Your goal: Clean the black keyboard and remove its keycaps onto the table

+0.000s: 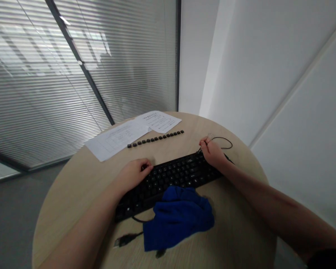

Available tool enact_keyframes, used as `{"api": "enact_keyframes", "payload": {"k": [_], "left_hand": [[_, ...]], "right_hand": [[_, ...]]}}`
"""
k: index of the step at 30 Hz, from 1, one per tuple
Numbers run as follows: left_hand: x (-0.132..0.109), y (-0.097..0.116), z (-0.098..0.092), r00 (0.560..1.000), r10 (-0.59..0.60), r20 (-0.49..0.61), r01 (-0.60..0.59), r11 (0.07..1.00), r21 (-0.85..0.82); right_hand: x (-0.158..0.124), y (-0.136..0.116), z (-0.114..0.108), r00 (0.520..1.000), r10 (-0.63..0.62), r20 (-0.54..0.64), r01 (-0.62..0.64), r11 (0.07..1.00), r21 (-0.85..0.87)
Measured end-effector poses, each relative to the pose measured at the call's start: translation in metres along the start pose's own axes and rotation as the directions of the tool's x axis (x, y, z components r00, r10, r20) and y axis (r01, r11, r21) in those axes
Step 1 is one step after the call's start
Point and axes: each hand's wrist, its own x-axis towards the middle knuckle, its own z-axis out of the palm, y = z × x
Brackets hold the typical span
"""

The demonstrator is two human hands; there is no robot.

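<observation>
A black keyboard (168, 177) lies at a slant on the round table. My left hand (134, 173) rests at its far left edge, fingers curled and thumb against the keys. Over its far right end, my right hand (212, 152) is closed in a pinch on a wire keycap puller (210, 135), whose thin loops stick up past the fingers; the rest is hidden in the hand. Beyond the keyboard, several black keycaps (156, 138) stand in a slanting row. A crumpled blue cloth (180, 213) covers part of the keyboard's near edge.
Printed sheets of paper (120, 136) lie at the table's far left. A black cable with a USB plug (126, 240) comes out from the cloth, and a thin black cord (232, 144) loops beside my right hand. The wooden table (64, 213) borders a blinded glass partition and white walls.
</observation>
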Motion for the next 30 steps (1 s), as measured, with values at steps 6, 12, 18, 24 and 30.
{"api": "enact_keyframes", "payload": {"k": [6,12,18,24,30], "left_hand": [[0.001,0.002,0.000,1.000,-0.002,0.006,0.002,1.000,-0.008],[0.002,0.001,0.002,1.000,-0.017,-0.002,0.017,1.000,-0.019],[-0.006,0.017,-0.005,0.993,0.055,-0.101,-0.055,0.998,0.004],[-0.022,0.060,-0.007,0.984,0.039,-0.174,-0.092,0.946,-0.310],[-0.026,0.079,0.006,0.988,0.014,-0.154,-0.100,0.814,-0.572]], "right_hand": [[-0.001,0.007,0.001,0.994,0.051,-0.094,-0.039,0.992,0.121],[-0.002,0.006,-0.001,0.990,0.083,-0.114,-0.057,0.975,0.215],[-0.009,-0.018,-0.024,0.989,-0.083,-0.119,0.110,0.963,0.247],[-0.030,-0.063,-0.050,0.891,-0.433,-0.135,0.447,0.890,0.096],[-0.049,-0.098,-0.038,0.708,-0.702,-0.076,0.704,0.693,0.154]]}}
